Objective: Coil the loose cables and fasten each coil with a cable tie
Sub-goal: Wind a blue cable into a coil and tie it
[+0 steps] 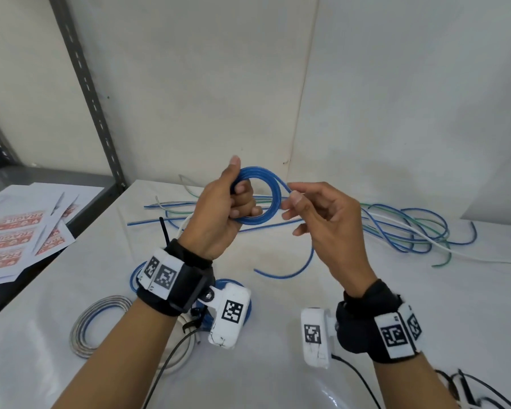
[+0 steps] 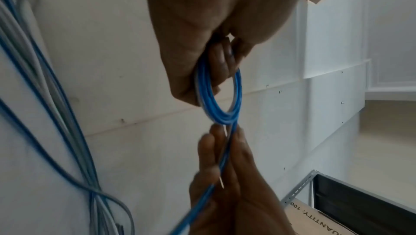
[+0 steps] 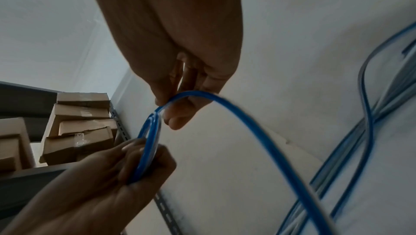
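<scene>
A blue cable coil (image 1: 260,170) is held up above the white table (image 1: 381,314). My left hand (image 1: 237,180) grips its left side, thumb over the top and fingers curled through the ring. My right hand (image 1: 292,192) pinches the cable's free run just right of the coil, and the tail (image 1: 295,270) hangs down in a curve. In the left wrist view the coil (image 2: 219,114) hangs from my left hand (image 2: 216,57) with my right hand (image 2: 225,149) below it. In the right wrist view my right hand (image 3: 175,103) pinches the cable (image 3: 258,132) where it meets the coil (image 3: 148,141).
Loose blue, green and white cables (image 1: 410,231) sprawl across the back right of the table. A silver coil (image 1: 101,329) and a blue coil (image 1: 135,276) lie near my left wrist, beside a black cable tie (image 1: 164,231). Fragile label sheets (image 1: 18,240) cover the grey shelf at the left.
</scene>
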Motion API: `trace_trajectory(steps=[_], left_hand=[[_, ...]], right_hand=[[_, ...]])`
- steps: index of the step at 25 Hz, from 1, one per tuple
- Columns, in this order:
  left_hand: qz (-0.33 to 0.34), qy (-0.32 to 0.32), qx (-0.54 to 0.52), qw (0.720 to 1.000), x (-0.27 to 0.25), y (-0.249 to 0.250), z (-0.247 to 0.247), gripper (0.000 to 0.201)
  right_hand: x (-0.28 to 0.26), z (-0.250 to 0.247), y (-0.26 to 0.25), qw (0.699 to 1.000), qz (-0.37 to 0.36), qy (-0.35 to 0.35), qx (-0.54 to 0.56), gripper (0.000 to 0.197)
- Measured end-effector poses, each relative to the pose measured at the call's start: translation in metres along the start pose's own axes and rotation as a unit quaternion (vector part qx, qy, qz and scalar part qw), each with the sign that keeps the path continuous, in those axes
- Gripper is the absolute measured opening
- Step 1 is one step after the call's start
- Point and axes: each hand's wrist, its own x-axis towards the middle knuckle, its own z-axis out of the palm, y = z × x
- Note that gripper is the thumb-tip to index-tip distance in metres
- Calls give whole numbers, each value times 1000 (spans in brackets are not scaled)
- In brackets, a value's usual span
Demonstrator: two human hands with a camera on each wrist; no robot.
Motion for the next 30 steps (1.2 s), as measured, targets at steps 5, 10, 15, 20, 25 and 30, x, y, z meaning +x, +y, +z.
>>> trace_trajectory(steps=[5,10,15,20,25,30], left_hand=[[21,48,-85,995,-2,-12,9,51],[-35,-8,-29,999,0,-8,5,46],[-40,-51,210,976,-7,-12,10,49],[9,27,97,995,-1,-11,5,45],[29,65,-70,995,-2,-5,6,45],[10,34,-139,990,-5,-16,14,46]], right_hand=[[-8,27,5,998,6,45,53,21],[-1,7,3,999,-29,23,-5,20],[5,-12,2,985,-47,-96,-135,22],[3,-11,0,996,-33,-27,-75,18],[-4,13,3,1000,-15,8,11,25],[-6,22,6,997,-18,68,29,29]])
